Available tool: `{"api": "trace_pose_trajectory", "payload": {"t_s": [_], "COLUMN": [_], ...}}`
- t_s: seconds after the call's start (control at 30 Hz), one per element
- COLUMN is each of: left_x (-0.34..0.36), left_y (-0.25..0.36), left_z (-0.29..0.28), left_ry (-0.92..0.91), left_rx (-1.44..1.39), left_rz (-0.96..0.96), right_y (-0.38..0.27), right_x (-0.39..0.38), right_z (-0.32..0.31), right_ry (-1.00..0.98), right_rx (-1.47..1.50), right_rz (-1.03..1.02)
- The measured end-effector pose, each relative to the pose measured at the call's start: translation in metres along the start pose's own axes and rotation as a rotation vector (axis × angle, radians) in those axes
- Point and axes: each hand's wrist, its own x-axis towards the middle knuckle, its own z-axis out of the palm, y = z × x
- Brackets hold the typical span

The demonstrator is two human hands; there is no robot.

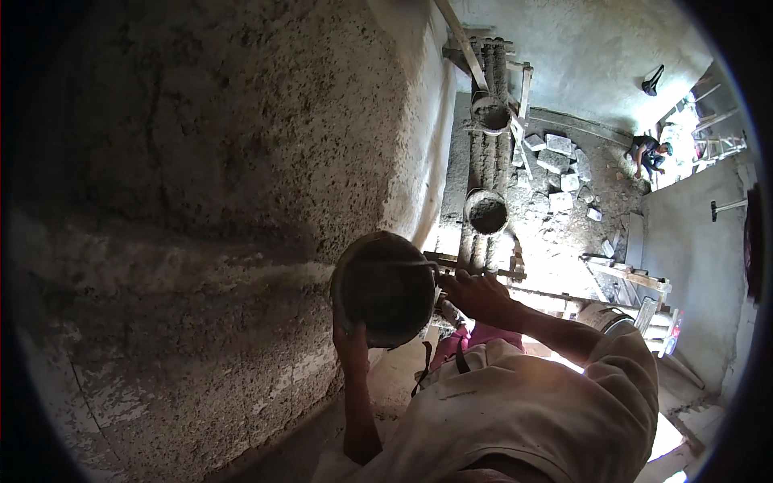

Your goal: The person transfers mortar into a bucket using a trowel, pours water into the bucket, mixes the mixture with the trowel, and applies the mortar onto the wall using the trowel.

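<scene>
A round dark bucket is held up close to the rough wall, its open top facing me and its inside in deep shade. My left hand is closed on the bucket's near-left rim. At the opposite side, my right hand is closed around the handle of a tool that looks like a trowel. Its thin bent metal part reaches across the bucket's mouth. The blade is too dark to make out clearly.
Rough, patchy plaster covers the wall on my left. Below, two buckets stand on a plank scaffold. Pale blocks lie on the rubble floor. A person crouches at the far right. A wooden trestle stands at right.
</scene>
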Motion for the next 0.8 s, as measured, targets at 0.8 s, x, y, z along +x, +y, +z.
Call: {"api": "trace_pose_trajectory", "payload": {"t_s": [0.8], "left_x": [0.054], "left_y": [-0.007], "left_z": [0.122], "left_ry": [-0.114], "left_rx": [-0.528], "left_rz": [-0.575], "right_y": [0.089], "right_x": [-0.046], "right_z": [-0.071], "right_ry": [-0.419], "right_rx": [1.678], "right_rz": [0.455]}}
